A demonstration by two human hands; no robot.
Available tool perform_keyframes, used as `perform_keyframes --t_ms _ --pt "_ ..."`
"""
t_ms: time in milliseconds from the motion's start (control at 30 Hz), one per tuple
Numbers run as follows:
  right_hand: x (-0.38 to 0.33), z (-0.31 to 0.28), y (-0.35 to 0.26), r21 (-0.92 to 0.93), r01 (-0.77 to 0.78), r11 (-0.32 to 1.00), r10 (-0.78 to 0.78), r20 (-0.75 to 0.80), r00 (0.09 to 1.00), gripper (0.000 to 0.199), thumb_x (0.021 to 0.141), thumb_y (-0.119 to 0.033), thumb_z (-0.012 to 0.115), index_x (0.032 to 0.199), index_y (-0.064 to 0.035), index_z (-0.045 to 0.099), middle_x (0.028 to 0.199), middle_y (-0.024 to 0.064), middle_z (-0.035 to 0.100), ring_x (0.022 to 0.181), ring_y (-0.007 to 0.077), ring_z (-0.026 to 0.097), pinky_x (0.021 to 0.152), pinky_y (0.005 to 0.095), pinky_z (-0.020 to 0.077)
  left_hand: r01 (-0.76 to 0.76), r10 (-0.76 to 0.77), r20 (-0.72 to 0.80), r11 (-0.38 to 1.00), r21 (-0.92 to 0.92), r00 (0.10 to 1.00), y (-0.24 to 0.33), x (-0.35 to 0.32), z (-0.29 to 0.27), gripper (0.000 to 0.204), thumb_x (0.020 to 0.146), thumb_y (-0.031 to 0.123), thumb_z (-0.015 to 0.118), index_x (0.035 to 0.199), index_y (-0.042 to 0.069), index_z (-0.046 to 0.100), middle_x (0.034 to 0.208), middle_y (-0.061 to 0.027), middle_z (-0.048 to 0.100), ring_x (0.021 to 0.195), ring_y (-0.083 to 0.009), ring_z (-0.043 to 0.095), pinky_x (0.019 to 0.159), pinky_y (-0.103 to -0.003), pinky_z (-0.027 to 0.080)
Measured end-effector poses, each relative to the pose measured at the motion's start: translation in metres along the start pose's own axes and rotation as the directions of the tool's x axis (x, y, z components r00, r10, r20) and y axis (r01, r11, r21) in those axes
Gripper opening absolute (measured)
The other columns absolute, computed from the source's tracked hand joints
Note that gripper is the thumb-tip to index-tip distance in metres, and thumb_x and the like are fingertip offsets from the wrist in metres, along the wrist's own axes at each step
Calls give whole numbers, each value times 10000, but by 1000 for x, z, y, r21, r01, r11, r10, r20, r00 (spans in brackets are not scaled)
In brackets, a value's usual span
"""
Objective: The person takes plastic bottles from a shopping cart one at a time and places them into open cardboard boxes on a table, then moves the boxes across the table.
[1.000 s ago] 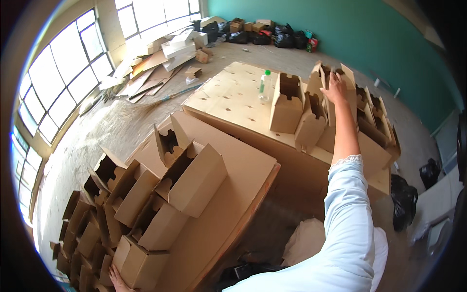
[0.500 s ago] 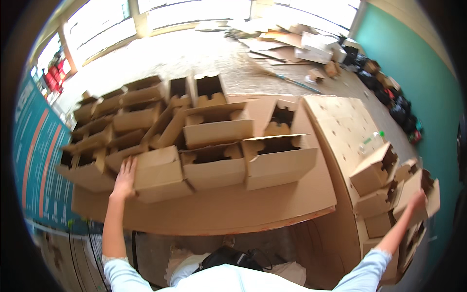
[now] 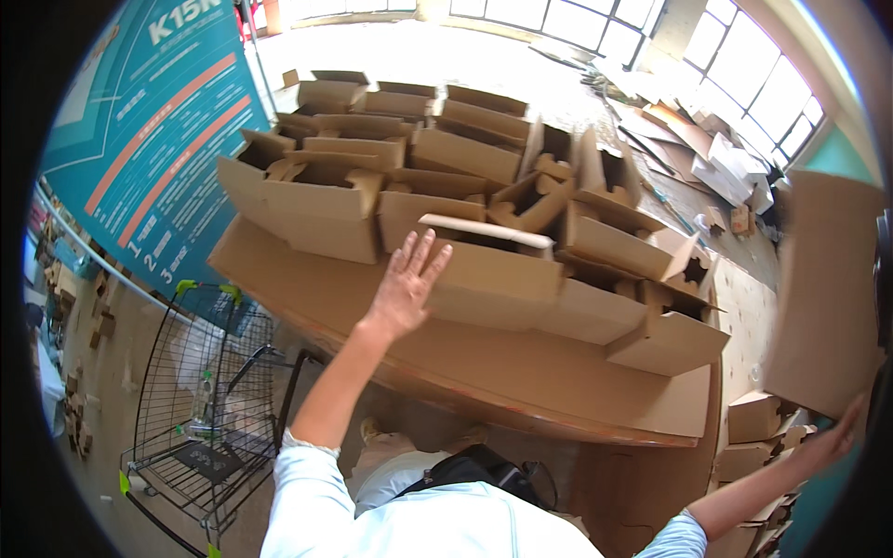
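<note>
My left hand (image 3: 405,284) is open, its fingers spread against the front side of an upright, open-topped cardboard box (image 3: 493,284) in the front row on the table. At the far right my right hand (image 3: 833,439) grips the lower edge of another cardboard box (image 3: 826,293), held up close to the view and partly cut off by the dark rim. Its fingers are partly hidden. Several open brown boxes stand packed in rows behind and beside the one at my left hand.
A cardboard sheet (image 3: 558,377) covers the table. More boxes (image 3: 758,418) are stacked at the lower right. A wire shopping cart (image 3: 205,418) stands at the left, below a teal printed board (image 3: 158,139). Scrap cardboard (image 3: 670,149) lies on the floor at the back right.
The view has swung left. My right hand has raised its box from the stack. The box by my left hand, whose top looked covered before, now shows an opening with its flap up.
</note>
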State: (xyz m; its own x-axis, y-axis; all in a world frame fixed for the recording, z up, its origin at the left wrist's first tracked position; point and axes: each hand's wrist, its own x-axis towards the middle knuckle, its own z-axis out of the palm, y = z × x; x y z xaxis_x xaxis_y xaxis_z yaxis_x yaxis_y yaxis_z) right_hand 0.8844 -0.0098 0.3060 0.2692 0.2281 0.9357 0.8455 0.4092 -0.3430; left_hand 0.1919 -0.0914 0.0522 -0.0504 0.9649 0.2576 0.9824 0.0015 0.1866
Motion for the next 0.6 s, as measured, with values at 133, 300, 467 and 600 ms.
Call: perform_keyframes --t_ms 133,300,467,600 --pt "-141 86 -104 554 -424 716 339 254 906 411 909 -185 686 1267 -9 586 1340 101 577 1120 236 599 988 361 480 8 -50 -101 923 -385 994 -33 -88 -41 960 731 176 810 1535 149 285 1599 -200 170 1468 -406 179 1181 -472 252" --pt "-294 166 -399 788 -314 530 -558 602 570 227 779 -224 719 869 -18 746 829 75 644 899 215 572 801 385 489 314 -572 -66 539 -782 818 -131 -194 -80 799 779 113 746 1476 28 364 1479 -193 437 1333 -327 466 1061 -440 425" --pt "-365 207 -492 829 -182 529 -767 558 316 338 714 -168 730 1032 -55 705 906 39 683 992 242 562 880 353 459 272 -596 -125 530 -803 793 -186 -242 -77 733 789 -78 626 1466 16 363 1383 -162 517 1189 -266 564 952 -365 504" --pt "-394 225 -510 837 -212 504 -817 542 196 356 732 -190 702 1057 -46 679 955 67 672 1052 284 519 955 416 415 260 -573 -34 423 -868 819 -173 -222 -86 802 777 -151 581 1501 109 354 1445 -142 476 1216 -266 549 948 -356 504"
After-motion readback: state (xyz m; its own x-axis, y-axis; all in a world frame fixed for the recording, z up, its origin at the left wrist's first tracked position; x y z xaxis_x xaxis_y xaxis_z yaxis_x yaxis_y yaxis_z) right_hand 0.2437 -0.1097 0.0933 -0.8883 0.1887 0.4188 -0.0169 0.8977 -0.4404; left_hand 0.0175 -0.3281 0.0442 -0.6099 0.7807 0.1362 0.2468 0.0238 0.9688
